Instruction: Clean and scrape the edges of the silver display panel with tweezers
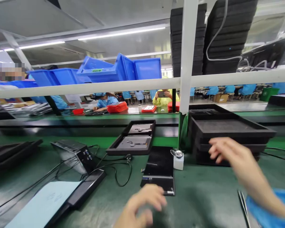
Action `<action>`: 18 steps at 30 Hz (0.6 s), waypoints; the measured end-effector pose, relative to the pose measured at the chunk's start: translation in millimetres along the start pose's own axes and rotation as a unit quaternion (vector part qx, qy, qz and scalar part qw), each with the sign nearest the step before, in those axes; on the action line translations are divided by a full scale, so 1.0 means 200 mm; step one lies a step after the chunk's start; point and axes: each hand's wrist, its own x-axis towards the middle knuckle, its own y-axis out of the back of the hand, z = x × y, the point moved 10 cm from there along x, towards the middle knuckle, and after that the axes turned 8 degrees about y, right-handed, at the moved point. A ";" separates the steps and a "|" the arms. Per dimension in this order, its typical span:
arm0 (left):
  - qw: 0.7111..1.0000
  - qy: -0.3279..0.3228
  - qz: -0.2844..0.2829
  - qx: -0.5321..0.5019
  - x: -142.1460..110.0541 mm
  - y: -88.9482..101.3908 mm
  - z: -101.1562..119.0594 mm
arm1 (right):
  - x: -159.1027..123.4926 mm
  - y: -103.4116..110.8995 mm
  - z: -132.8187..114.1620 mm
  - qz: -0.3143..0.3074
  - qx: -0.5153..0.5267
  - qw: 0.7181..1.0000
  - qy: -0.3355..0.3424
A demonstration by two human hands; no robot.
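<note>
Near panel (159,161), left hand (142,202), near trays (251,136), right hand (230,152)

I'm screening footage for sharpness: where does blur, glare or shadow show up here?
Head view: the left hand and right hand look smeared, probably by motion; in the same view, the ceiling light glares white, faint streaks cross the black panel, and soft shadow darkens part of the green tabletop.

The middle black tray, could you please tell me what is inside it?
The black tray shows a thin strip on a grey sheet in each compartment; anything under the sheets is covered.
</note>
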 end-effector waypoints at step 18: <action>0.947 0.118 0.296 0.043 0.25 0.52 -0.31 | -0.68 -0.73 0.85 -0.025 0.238 0.939 -0.246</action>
